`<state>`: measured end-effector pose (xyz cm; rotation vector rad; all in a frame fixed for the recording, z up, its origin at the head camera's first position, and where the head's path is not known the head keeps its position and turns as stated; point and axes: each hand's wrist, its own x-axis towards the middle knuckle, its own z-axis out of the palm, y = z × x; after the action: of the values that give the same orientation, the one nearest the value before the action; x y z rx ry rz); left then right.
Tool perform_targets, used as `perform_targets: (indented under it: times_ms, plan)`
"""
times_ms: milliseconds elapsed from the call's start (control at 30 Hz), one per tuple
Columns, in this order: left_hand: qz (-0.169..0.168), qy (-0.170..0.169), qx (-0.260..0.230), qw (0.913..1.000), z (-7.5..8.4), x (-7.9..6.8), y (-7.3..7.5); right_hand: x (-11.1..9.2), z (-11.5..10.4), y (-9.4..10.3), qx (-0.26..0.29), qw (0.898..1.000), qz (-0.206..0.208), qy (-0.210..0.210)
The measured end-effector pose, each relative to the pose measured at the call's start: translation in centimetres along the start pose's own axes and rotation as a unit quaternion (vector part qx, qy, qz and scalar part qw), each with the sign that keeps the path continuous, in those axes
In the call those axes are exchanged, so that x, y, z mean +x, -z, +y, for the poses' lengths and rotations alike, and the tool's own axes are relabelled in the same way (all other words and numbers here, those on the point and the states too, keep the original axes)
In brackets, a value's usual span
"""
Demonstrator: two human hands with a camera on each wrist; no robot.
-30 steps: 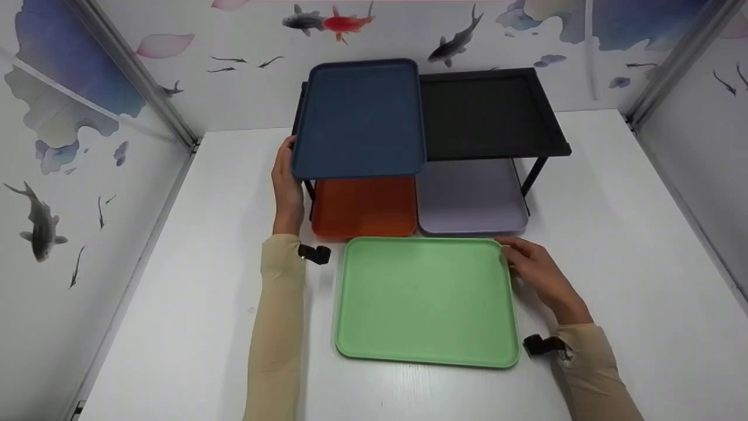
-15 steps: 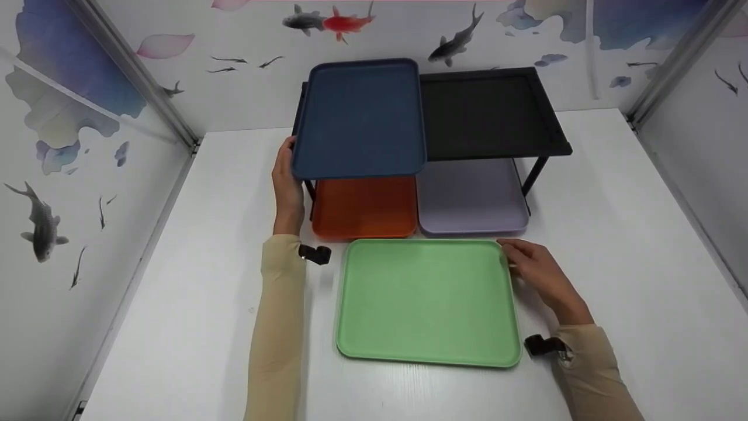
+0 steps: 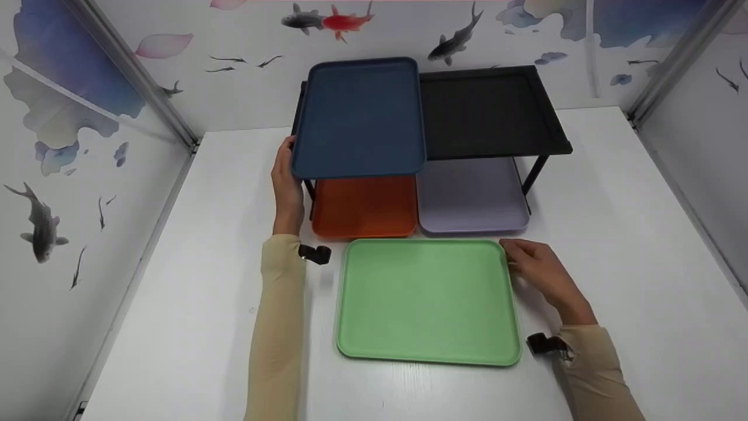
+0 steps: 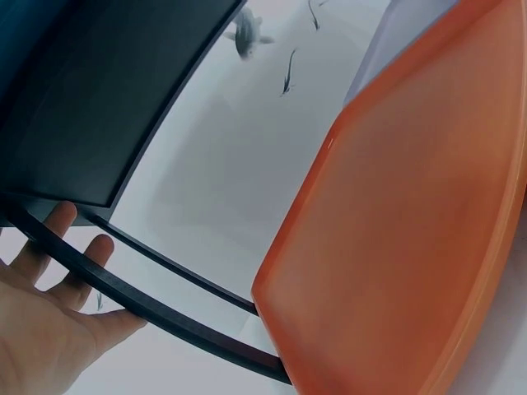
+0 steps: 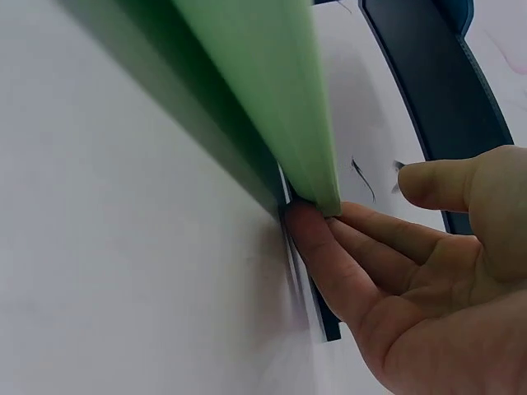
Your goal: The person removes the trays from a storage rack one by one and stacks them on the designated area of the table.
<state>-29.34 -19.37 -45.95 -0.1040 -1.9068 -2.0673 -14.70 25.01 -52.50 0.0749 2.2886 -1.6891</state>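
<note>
My left hand (image 3: 287, 175) reaches up at the left end of a black stand (image 3: 485, 114). In the left wrist view its fingers (image 4: 97, 251) are spread and rest against the stand's black leg (image 4: 165, 317), close under the top. A dark blue tray (image 3: 359, 120) lies on the stand's left half, its front edge jutting out. At the far right corner of a light green tray (image 3: 426, 301) is my right hand (image 3: 543, 272). The right wrist view has its fingertips (image 5: 309, 222) touching that corner from the side and below, with the thumb (image 5: 432, 183) held apart from it.
Under the stand lie an orange tray (image 3: 365, 207) on the left and a lilac tray (image 3: 472, 196) on the right, side by side. The green tray sits just in front of both. White walls with painted fish enclose the white table (image 3: 193, 280) at the back and sides.
</note>
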Motion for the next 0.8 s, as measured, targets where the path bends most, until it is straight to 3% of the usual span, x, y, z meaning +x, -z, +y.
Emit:
perform_targets:
  times_ms: [800]
  plan:
    - [-0.002,0.005,0.007,1.0,0.13,-0.21,-0.05,-0.57,-0.19,0.05,-0.013,1.0,0.004,0.01]
